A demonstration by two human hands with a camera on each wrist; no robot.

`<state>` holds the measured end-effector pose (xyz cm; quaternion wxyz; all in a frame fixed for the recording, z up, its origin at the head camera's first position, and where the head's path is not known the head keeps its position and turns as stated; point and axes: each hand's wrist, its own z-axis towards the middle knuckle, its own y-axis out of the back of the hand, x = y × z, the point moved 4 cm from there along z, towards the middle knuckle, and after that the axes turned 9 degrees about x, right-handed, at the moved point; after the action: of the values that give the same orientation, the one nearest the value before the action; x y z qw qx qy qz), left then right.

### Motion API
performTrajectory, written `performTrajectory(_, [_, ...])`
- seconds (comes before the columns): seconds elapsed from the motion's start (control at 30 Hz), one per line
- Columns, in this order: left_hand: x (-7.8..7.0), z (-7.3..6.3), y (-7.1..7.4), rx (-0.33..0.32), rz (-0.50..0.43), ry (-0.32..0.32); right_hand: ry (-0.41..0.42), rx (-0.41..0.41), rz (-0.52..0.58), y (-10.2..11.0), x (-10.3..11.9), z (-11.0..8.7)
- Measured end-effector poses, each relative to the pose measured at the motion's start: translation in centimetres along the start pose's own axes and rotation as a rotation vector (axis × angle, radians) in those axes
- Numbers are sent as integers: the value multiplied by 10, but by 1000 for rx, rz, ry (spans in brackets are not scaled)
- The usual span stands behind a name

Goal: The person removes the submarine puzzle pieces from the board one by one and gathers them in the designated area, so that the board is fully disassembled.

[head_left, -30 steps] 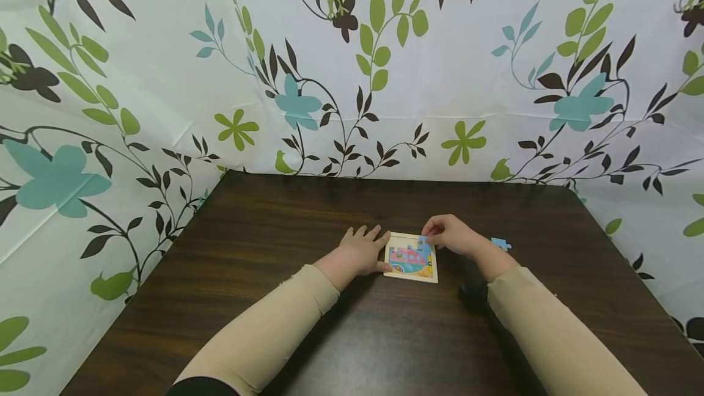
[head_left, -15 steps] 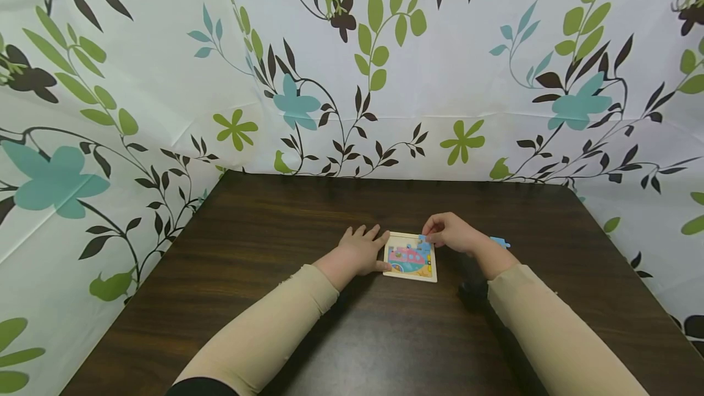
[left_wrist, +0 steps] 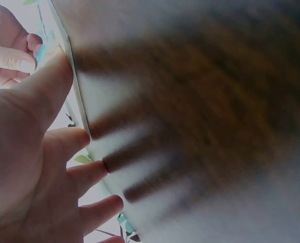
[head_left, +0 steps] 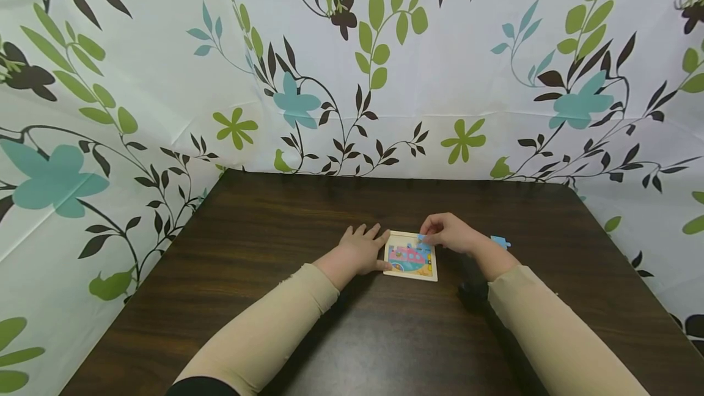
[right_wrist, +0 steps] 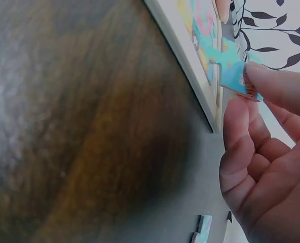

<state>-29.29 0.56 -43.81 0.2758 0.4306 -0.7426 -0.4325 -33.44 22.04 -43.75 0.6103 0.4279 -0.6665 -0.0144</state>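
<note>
Smooth, pale wood forms the puzzle frame (right_wrist: pixel 180 50) on a softly glossy counter (head_left: pixel 341 341) of dark wood grain; the puzzle piece (right_wrist: pixel 232 74) looks smooth; matt cloth makes the sleeves (head_left: pixel 264 330); creased cloth, the backdrop (head_left: pixel 407 90).

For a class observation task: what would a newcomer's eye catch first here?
First, the leaf-patterned cloth behind the dark table. Next, the bright puzzle on that table: the left hand touches its frame, while the right hand pinches a blue piece at the puzzle's far right corner.
</note>
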Motion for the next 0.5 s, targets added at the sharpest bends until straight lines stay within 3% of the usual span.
performTrajectory(0.5, [0,1,0,0,-13,3,-19,-68,60,8,-9,-4])
